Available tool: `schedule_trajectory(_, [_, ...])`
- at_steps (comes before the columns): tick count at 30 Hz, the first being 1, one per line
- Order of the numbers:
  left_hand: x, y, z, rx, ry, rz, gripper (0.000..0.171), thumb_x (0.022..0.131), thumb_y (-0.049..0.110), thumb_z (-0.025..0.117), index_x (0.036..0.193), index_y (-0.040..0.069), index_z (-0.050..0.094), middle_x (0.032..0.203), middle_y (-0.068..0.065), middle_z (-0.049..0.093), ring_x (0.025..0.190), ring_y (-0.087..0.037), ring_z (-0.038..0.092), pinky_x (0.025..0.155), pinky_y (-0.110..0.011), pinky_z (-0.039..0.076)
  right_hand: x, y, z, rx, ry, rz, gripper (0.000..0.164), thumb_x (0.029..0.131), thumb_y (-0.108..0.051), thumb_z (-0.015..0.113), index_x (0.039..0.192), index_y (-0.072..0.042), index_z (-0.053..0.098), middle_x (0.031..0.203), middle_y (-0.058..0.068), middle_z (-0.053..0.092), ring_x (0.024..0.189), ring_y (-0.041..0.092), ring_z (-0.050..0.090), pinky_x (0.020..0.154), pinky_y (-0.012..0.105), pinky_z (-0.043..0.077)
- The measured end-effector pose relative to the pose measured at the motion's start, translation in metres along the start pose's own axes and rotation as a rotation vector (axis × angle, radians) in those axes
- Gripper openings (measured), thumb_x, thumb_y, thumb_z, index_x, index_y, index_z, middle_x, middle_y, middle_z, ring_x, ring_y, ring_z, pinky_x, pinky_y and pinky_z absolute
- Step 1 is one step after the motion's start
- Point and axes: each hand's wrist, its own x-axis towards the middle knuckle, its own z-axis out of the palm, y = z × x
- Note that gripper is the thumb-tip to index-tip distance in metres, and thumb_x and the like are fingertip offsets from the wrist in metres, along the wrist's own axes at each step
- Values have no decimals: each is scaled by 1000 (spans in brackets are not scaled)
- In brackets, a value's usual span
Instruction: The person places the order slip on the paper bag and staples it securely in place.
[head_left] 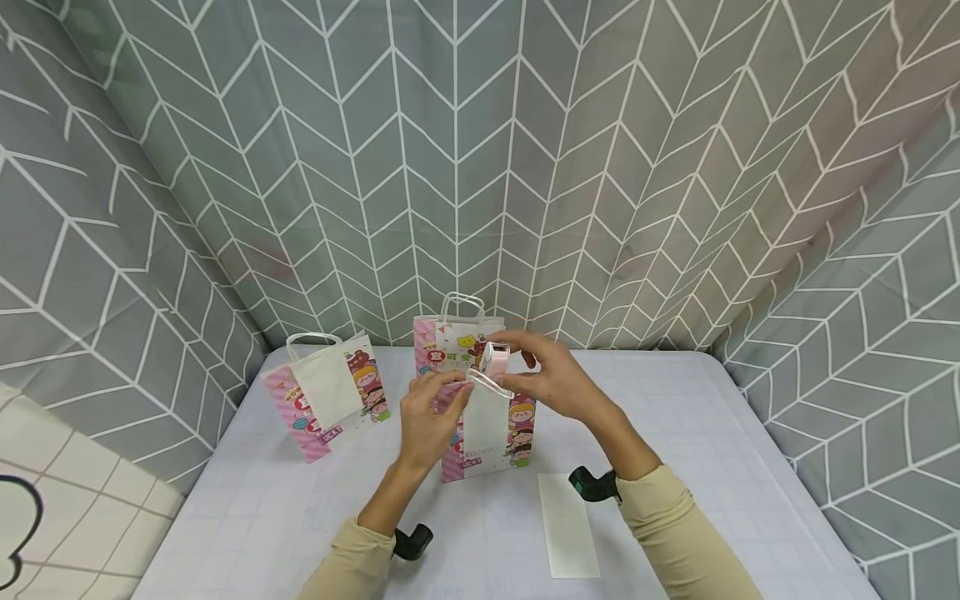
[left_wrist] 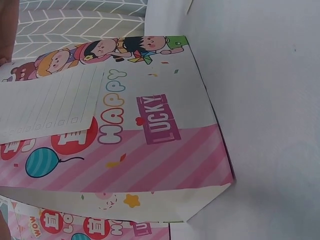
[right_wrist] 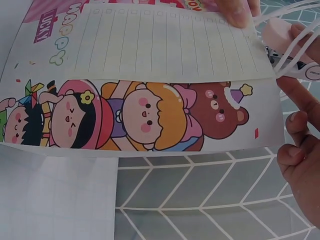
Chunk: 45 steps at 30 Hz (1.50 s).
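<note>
A paper gift bag (head_left: 522,425) with pink stripes and cartoon figures stands in the middle, a lined paper sheet (right_wrist: 165,45) lying against its front. My left hand (head_left: 427,417) pinches the top edge of the bag and sheet between thumb and fingers. At that same edge, beside the white handle (head_left: 489,383), my right hand (head_left: 555,377) holds a small pink-and-white stapler (head_left: 495,360). In the right wrist view the stapler (right_wrist: 284,42) sits partly behind the handle cords, so its contact with the paper is hard to tell.
Behind the held bag stands a similar gift bag (head_left: 424,337). Another bag (head_left: 281,396) with a sheet on its front stands at the left. A loose lined sheet (head_left: 568,529) lies on the white table (head_left: 675,442) near the right forearm. A patterned curtain (head_left: 480,167) hangs behind.
</note>
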Motion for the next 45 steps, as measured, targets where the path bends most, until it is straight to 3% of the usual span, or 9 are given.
schedule_trajectory(8, [0,0,0,3,0,11,17,85,11,81,102,9,75,94,-3,76,90,-22,68,86,-36,42,-3,-4,2,-39,-23,19,52,90,-32,77,138,-20,60,96,-3,54,86,31,47,65,33,37])
schedule_trajectory(14, [0,0,0,16,-2,-2,17,85,10,81,101,9,75,93,-2,75,88,-21,67,84,-35,42,-4,-5,4,-45,-33,20,52,90,-33,77,138,-26,60,101,-3,58,87,29,48,68,37,40])
schedule_trajectory(21, [0,0,0,22,1,-3,19,83,5,81,100,9,75,92,-2,75,87,-21,67,86,-35,43,-5,-5,9,-44,-86,71,58,88,-39,77,140,-21,59,118,-4,60,111,18,55,85,39,52])
schedule_trajectory(27, [1,1,-1,6,-10,2,19,83,4,81,100,10,75,93,-2,76,88,-20,67,86,-34,43,-6,-8,8,-64,-109,127,56,89,-40,77,137,-18,61,110,1,56,104,20,56,78,34,55])
schedule_trajectory(37, [2,0,-3,-5,-39,-6,20,84,5,81,102,10,76,99,-2,77,94,-21,68,89,-38,44,-7,-9,7,-171,-108,84,55,91,-43,73,138,-16,60,120,5,63,109,21,59,84,42,53])
schedule_trajectory(45, [3,1,-3,-7,-59,-17,18,85,6,80,102,9,75,99,-3,76,94,-20,68,88,-37,43,-7,-9,9,-201,-78,56,55,90,-40,74,137,-15,61,116,5,64,104,20,61,79,37,52])
